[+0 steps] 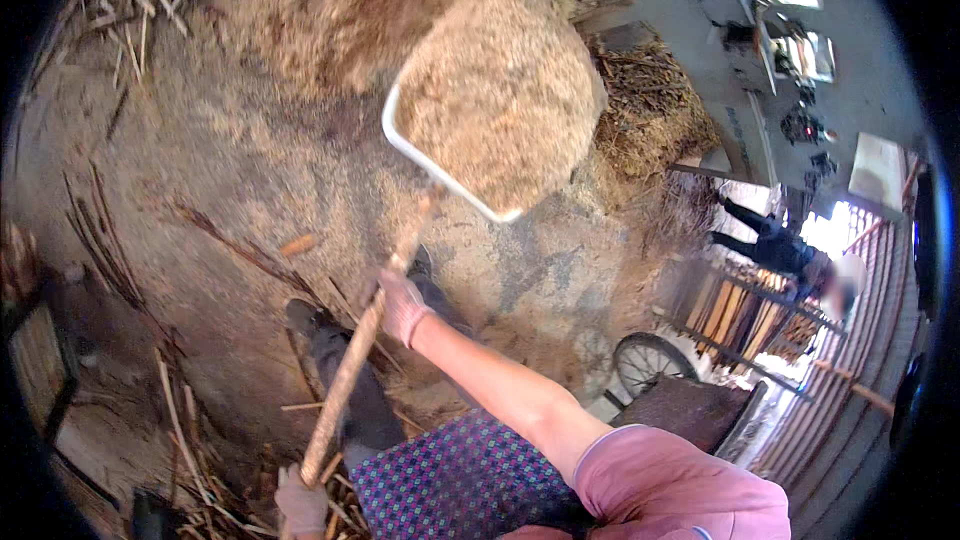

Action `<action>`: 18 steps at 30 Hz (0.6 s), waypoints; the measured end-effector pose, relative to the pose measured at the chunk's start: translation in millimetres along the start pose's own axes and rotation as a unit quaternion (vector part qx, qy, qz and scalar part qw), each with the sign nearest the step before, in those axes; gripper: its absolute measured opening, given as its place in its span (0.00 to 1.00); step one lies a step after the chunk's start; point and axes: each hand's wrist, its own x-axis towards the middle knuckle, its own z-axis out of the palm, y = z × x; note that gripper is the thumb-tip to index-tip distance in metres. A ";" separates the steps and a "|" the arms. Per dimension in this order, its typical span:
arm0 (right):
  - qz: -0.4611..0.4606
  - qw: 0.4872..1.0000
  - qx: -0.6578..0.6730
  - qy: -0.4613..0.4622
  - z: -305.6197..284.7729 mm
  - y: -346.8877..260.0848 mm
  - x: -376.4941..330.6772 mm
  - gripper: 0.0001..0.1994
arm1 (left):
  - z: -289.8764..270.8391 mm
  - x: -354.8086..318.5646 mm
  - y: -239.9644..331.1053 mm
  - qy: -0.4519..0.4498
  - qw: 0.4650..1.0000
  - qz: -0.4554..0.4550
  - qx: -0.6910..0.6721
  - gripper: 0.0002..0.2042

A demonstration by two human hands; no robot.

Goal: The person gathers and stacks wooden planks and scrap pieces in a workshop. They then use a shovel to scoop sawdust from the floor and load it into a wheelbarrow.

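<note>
Both of my gloved hands are wrapped round the long wooden handle of a shovel. My right hand grips it partway along, with the arm stretched forward, and my left hand is closed near its lower end. The shovel's wide scoop, edged in white, is heaped with light brown sawdust and looks lifted off the ground. Part of the handle near the scoop is blurred. Behind the scoop rises a larger sawdust pile.
Loose sticks lie at the left and around my feet. A bundle of thin sticks is right of the scoop. To the right stand a wheeled cart and a rack of wood strips, with another person beyond.
</note>
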 end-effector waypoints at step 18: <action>-0.390 0.883 0.255 0.062 -78.1 -223.5 -480.0 0.09 | -263.9 -107.5 232.1 0.068 0.895 0.406 0.170 0.17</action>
